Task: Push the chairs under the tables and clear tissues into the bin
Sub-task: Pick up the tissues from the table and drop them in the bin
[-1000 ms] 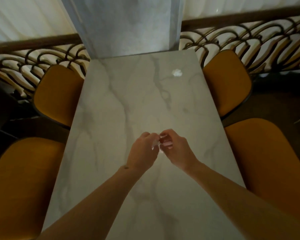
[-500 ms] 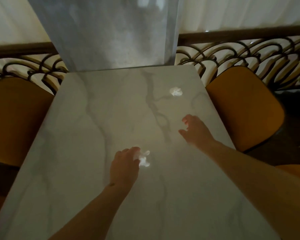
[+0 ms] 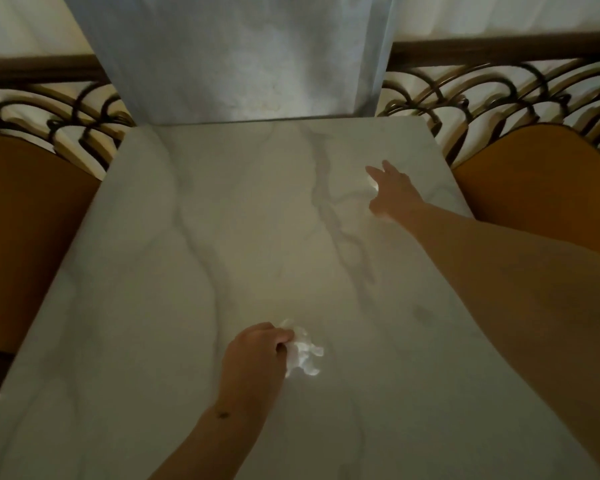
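A marble table (image 3: pixel 222 237) fills the view. My left hand (image 3: pixel 257 355) grips a crumpled white tissue (image 3: pixel 303 353) just above the near middle of the table. My right hand (image 3: pixel 392 192) stretches out over the far right of the table with fingers spread, on top of a second small tissue (image 3: pixel 372 183), of which only a white edge shows under the fingers. Orange chairs stand on both sides, one at the left (image 3: pixel 25 237) and one at the right (image 3: pixel 541 181), their seats beside the table edges.
A grey marble pillar (image 3: pixel 243 57) rises at the far end of the table. A dark ornate metal railing (image 3: pixel 499 84) runs behind the chairs on both sides, with a pale curtain beyond. No bin is in view.
My hands parted; the left kept the crumpled tissue near the table's middle. My right hand reached forward and right and now covers the far tissue. The view moved closer to the pillar.
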